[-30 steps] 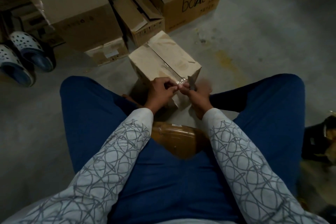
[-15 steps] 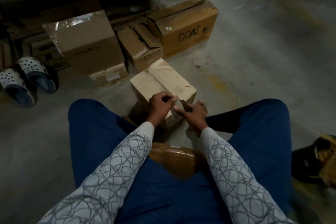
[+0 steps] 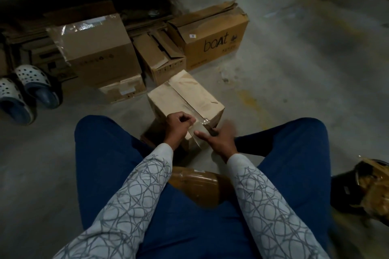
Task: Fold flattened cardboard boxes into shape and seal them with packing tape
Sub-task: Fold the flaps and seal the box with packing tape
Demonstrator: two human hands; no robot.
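On the box, the left hand pinched the tape taut; the right hand gripped a cutter: best sliced close.

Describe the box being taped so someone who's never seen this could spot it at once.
Start at the big carton printed boat in the back row of boxes. Just in front of that row, between the seated person's knees, stands a small plain box. Unlike its neighbours it stands alone, clear tape down its top seam, the left hand and right hand at its near edge.
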